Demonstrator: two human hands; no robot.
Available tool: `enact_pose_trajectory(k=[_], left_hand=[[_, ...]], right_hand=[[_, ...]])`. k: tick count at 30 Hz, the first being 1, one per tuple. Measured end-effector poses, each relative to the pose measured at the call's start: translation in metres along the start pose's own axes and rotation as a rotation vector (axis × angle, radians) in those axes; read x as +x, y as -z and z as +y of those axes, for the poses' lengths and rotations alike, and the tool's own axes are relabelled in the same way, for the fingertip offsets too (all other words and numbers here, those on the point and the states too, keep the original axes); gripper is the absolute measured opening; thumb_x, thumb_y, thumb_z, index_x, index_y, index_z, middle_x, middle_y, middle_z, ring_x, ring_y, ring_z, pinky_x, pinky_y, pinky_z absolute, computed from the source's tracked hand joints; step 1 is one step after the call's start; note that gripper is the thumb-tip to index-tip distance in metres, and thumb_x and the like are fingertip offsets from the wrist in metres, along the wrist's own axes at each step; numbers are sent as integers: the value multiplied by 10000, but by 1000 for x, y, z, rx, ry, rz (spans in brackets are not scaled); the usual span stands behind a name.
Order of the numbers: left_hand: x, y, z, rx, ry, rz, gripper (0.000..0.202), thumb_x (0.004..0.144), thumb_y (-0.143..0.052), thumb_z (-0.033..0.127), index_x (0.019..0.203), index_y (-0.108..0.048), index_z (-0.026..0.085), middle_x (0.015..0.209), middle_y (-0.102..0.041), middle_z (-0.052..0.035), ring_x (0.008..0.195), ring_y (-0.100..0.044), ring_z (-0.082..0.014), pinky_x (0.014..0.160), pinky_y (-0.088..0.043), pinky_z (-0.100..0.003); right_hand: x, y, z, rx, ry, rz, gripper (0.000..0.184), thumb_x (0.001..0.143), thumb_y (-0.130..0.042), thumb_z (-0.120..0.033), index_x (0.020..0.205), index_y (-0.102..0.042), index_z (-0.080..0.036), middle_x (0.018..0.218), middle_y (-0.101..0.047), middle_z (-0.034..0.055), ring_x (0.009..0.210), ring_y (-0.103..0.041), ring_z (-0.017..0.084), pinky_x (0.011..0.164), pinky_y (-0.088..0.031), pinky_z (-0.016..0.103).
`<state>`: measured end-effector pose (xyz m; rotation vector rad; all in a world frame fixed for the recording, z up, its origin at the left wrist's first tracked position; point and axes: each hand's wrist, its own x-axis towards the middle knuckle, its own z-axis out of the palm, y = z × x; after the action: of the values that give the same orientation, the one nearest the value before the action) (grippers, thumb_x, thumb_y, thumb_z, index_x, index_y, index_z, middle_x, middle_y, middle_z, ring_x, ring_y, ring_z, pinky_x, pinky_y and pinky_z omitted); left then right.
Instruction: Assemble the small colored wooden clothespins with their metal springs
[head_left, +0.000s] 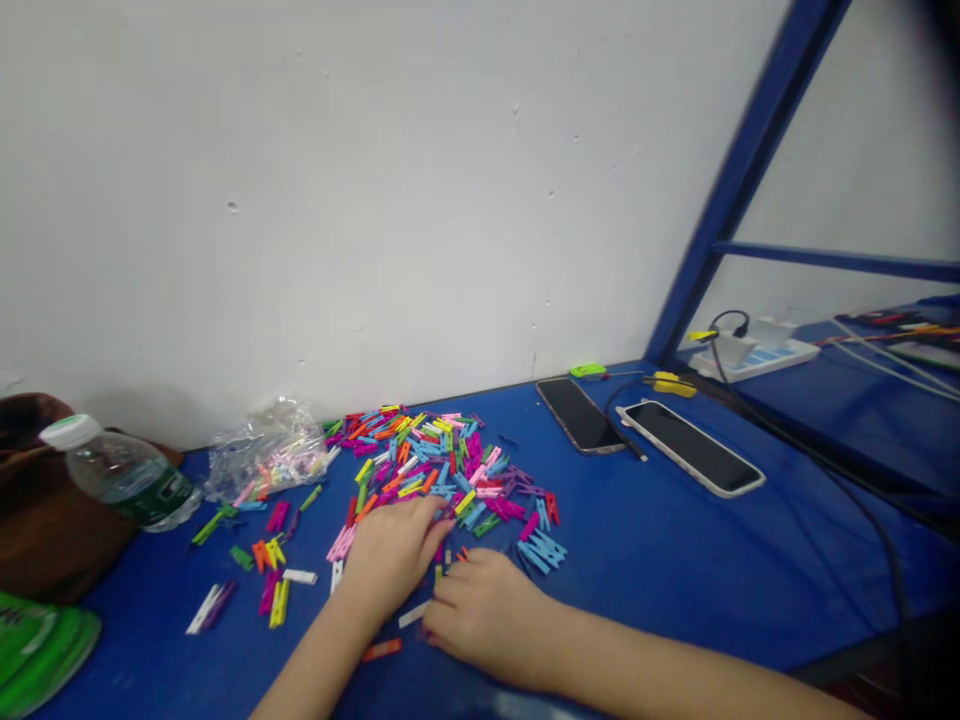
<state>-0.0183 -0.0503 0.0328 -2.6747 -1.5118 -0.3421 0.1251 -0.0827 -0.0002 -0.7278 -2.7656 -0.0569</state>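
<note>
A heap of small coloured wooden clothespins (420, 465) covers the blue tabletop (660, 560) in front of the wall, with loose ones scattered to its left. My left hand (390, 555) rests on the heap's front edge, and its fingertips touch pink and blue pins. Just below it, my right hand (484, 620) lies palm down with its fingers curled towards a few small pins (446, 562). Whether those fingers pinch anything is hidden. A white pin (414, 614) lies beneath my right fingers, and an orange one (382, 650) lies near the wrist.
A clear plastic bag (266, 452) of pins and a water bottle (124, 472) stand left of the heap, beside a brown cloth (52, 500). Two smartphones (690, 447) and a yellow-handled tool (673, 384) lie to the right. A blue metal frame (739, 170) rises at the right.
</note>
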Motion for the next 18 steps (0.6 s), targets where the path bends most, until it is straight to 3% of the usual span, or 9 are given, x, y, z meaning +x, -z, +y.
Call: enact_pose_trajectory(k=[5, 12, 18], left_hand=[[1, -2, 1, -3, -5, 18, 211, 831, -376, 313, 936, -538, 228, 858, -660, -14, 792, -598, -183, 693, -427, -301], [0, -2, 3, 11, -29, 20, 206, 827, -378, 276, 941, -539, 214, 864, -659, -28, 784, -593, -187, 697, -409, -317], [-1, -2, 1, 3, -37, 32, 202, 824, -382, 267, 942, -536, 210, 865, -662, -30, 779, -594, -184, 688, -397, -311]], right_hand=[[0, 8, 9, -52, -73, 25, 93, 811, -456, -233, 818, -544, -205, 808, -598, 19, 764, -526, 173, 612, -358, 288], [1, 14, 11, -55, -154, -3, 183, 759, -537, -332, 860, -561, -182, 881, -574, 43, 835, -508, 188, 645, -375, 290], [1, 18, 20, -18, -62, 8, 174, 756, -541, -342, 799, -568, -176, 838, -585, 32, 879, -490, 192, 708, -371, 298]])
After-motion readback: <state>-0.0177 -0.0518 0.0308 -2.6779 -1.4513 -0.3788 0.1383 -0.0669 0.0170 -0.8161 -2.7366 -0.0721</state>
